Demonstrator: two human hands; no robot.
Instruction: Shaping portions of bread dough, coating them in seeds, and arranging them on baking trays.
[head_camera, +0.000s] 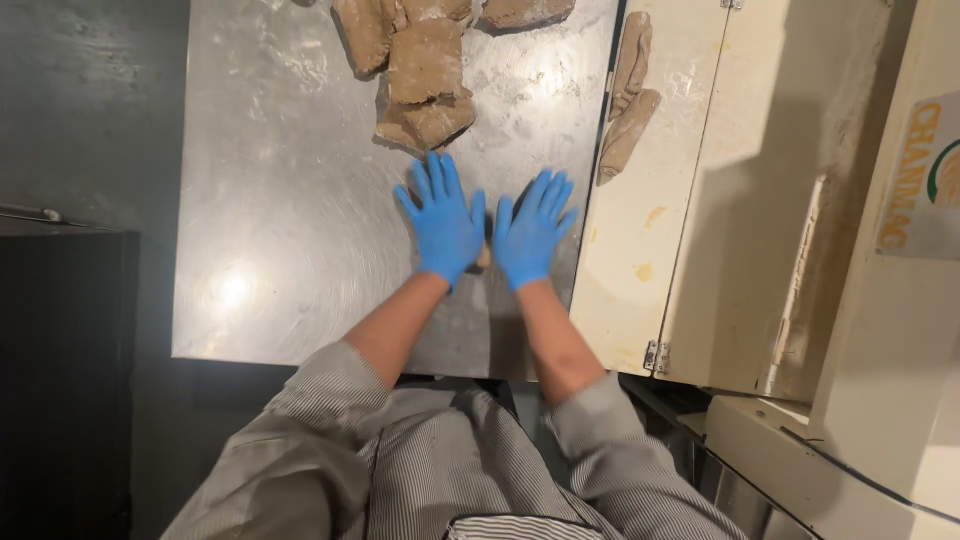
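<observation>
Your striped sleeves lie closest to the lens. Your left hand and right hand, both in blue gloves, press flat with fingers spread on a small dough piece, barely visible between them on the steel table. Brown dough slabs lie beyond your fingertips.

My left hand and right hand side by side on the table, small dough bit between them, dough pile behind, machine to the right
</observation>
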